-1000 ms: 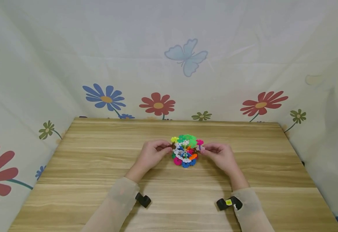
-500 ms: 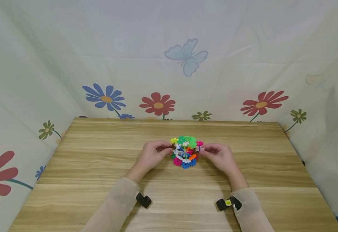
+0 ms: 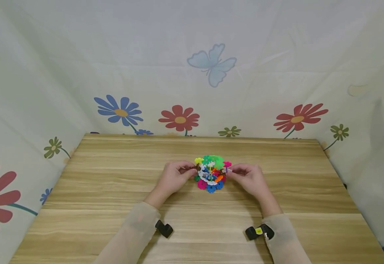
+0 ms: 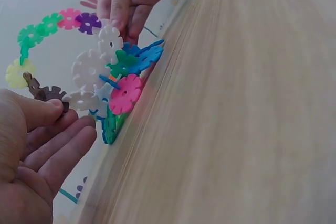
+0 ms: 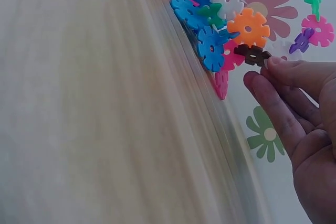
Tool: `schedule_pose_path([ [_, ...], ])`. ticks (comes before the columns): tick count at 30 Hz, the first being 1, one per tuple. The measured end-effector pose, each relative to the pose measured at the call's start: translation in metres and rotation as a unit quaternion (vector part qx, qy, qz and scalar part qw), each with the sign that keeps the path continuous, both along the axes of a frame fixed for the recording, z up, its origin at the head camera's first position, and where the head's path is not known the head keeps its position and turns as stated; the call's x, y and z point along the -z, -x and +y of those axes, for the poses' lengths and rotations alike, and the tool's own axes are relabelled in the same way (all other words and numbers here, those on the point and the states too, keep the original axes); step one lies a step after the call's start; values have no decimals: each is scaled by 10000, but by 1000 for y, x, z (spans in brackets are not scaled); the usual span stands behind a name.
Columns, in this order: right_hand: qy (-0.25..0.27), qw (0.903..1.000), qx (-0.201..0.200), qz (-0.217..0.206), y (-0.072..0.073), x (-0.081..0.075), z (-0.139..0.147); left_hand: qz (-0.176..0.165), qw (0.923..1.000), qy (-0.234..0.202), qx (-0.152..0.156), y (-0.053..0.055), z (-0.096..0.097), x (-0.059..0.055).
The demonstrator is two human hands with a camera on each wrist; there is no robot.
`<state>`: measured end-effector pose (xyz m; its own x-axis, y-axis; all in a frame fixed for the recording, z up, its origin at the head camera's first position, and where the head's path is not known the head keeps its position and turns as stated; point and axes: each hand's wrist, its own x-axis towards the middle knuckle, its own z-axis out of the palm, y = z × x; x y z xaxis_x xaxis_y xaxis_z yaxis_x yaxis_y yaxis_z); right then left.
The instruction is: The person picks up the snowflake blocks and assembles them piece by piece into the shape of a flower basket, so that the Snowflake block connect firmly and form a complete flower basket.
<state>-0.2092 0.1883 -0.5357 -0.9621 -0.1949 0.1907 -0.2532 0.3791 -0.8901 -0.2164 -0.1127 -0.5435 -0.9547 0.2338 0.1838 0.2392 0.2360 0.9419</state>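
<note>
A small structure of interlocking plastic snowflake discs (image 3: 211, 182) is in the middle of the table, held from both sides. Blue, pink and white discs form its lower part, and a chain of green discs (image 4: 42, 28) arches over it. My left hand (image 3: 176, 176) pinches a brown disc (image 4: 52, 97) at its left side between thumb and fingers. On the opposite side, my right hand (image 3: 249, 178) pinches a whitish disc (image 5: 286, 48) beside a brown one (image 5: 253, 55); the thumb partly hides it. An orange disc (image 5: 248, 27) faces the right wrist camera.
The structure is over a wood-grain table (image 3: 119, 161). A pale curtain (image 3: 139, 62) printed with flowers and a butterfly hangs behind and along both sides. A black wrist camera (image 3: 164, 229) is on the left sleeve, another wrist camera (image 3: 254, 232) on the right.
The disc structure has shifted slightly toward the person and tilted a little. Both hands keep their pinch and have barely moved.
</note>
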Motion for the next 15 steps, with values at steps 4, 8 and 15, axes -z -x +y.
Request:
schedule_pose_path([
  [4,17,10000,-23,5,0,1,0,-8,10000,13,-65,0,0,1],
  [8,-26,10000,-1,-9,-1,0,-1,-55,10000,-65,-39,0,0,1],
  [15,-149,9999,8,86,-2,-1,-2,-52,10000,-48,20,-1,1,1],
])
